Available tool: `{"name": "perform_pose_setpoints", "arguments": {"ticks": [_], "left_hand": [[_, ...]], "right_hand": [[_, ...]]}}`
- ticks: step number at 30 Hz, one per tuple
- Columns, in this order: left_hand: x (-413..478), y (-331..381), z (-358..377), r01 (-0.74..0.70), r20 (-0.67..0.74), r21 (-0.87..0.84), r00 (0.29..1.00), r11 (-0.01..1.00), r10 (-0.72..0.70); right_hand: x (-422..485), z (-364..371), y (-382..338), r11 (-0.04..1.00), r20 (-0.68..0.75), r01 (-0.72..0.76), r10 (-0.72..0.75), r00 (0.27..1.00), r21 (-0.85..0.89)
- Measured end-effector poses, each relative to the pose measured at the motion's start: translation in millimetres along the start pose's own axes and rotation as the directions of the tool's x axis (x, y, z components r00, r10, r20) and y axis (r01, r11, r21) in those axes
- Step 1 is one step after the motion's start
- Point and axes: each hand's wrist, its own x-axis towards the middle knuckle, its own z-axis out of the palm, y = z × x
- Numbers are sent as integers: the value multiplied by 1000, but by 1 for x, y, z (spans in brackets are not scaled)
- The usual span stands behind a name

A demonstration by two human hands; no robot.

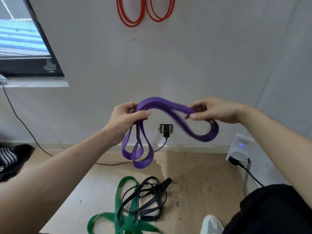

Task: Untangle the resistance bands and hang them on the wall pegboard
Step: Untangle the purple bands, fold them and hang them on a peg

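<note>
A purple resistance band [162,105] is held up in front of the wall, folded into several loops. My left hand [125,119] grips its left part, and loops hang down below that hand. My right hand [214,110] pinches its right end, from which another loop droops. On the floor below lie a green band [128,215] and a black band [148,198], tangled together. Red bands [145,12] hang on the wall at the top of the view; what they hang from is out of frame.
A wall socket with a black plug [166,129] sits behind the purple band, its cable running left along the floor. A white device with a blue light [239,147] stands at right. A window [22,39] is upper left, dark clothing [11,157] lower left, my shoe [211,223] bottom right.
</note>
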Motion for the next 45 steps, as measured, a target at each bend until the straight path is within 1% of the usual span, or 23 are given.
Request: {"name": "perform_pose_setpoints", "arguments": {"ticks": [1,2,3,6,9,12,15,19,21,23,26,29,32,33,35,37,39,43,45], "left_hand": [[0,2,-1,-12,8,25,1000,1000,12],[-2,3,0,-24,20,64,1000,998,22],[-3,5,2,-33,34,107,999,994,29],[-6,4,7,-38,64,201,998,979,26],[-6,8,8,-66,69,254,996,965,50],[-7,18,7,-90,54,229,995,969,80],[-8,30,8,-113,48,203,993,973,105],[-7,43,13,-118,15,138,993,983,117],[-5,53,19,-135,11,108,991,985,135],[-2,66,26,-164,18,108,986,981,163],[6,93,36,-221,32,125,975,967,219],[18,124,41,-288,43,164,958,943,285],[34,161,46,-380,45,237,923,894,381],[40,173,48,-405,41,252,912,879,409],[52,198,52,-458,30,288,882,841,470],[67,225,57,-506,16,314,849,803,529],[80,252,64,-532,-7,295,829,793,559],[106,308,83,-559,-40,281,805,780,592],[117,334,92,-584,-29,267,790,766,612]], "right_hand": [[0,4,1,997,52,-48,52,997,-68],[2,7,0,990,67,-73,81,994,-119],[4,11,-2,987,55,-72,80,995,-143],[11,31,-16,997,2,0,0,1000,-73],[17,58,-34,993,-41,115,-115,993,3],[24,79,-48,967,-112,246,-238,965,63],[28,86,-57,943,-205,327,-309,929,57],[21,67,-68,926,-283,352,-304,910,136],[13,51,-75,923,-306,363,-313,899,125],[7,37,-80,917,-324,378,-322,890,126],[2,17,-91,898,-388,415,-335,859,143],[-2,-5,-112,896,-467,442,-376,800,36],[-6,-32,-141,888,-506,437,-445,738,-143],[-8,-43,-152,881,-503,433,-466,728,-190],[-11,-68,-174,869,-473,424,-494,730,-255],[-12,-95,-197,857,-439,416,-514,737,-305],[-14,-121,-219,851,-443,411,-523,728,-328],[-18,-173,-256,832,-497,402,-551,670,-381],[-22,-196,-269,828,-522,388,-558,645,-405]]}}
